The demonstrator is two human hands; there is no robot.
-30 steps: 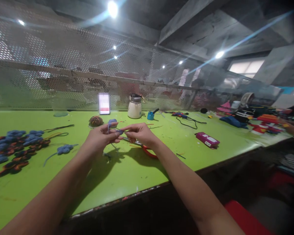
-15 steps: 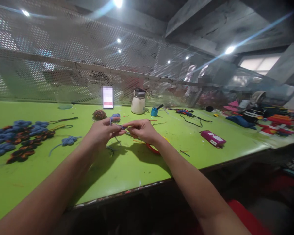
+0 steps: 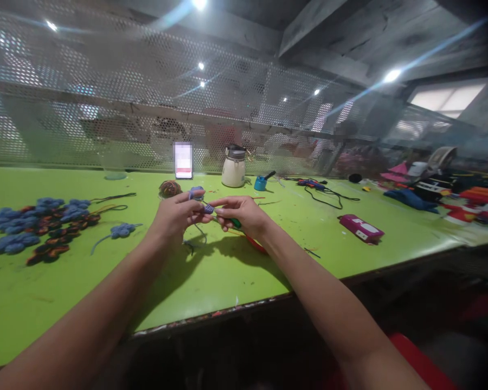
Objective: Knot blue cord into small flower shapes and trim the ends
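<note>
Above the green table, my left hand (image 3: 179,215) is closed on a small blue-purple crochet piece (image 3: 208,208), with blue yarn (image 3: 192,193) looped over its raised index finger. My right hand (image 3: 244,214) pinches a crochet hook (image 3: 236,222) whose green handle shows under the fingers; its tip meets the piece, and the exact stitch is too small to make out. A loose yarn tail hangs below my left hand. Behind that hand lie a brown multicoloured yarn ball (image 3: 169,189) and a blue ball partly hidden by the fingers. Left of it rests a single blue crocheted flower (image 3: 122,231).
Several blue and dark-orange crocheted flowers (image 3: 14,243) lie at the left. Along the back stand a lit phone (image 3: 183,161), a cream jug (image 3: 233,169) and a blue pot (image 3: 261,183). A purple box (image 3: 361,228) and a cable (image 3: 333,196) are at the right.
The view has shifted slightly, so table items appear a little further right. My right hand has turned a bit, showing the hook's green handle; more of the crochet piece is visible.
</note>
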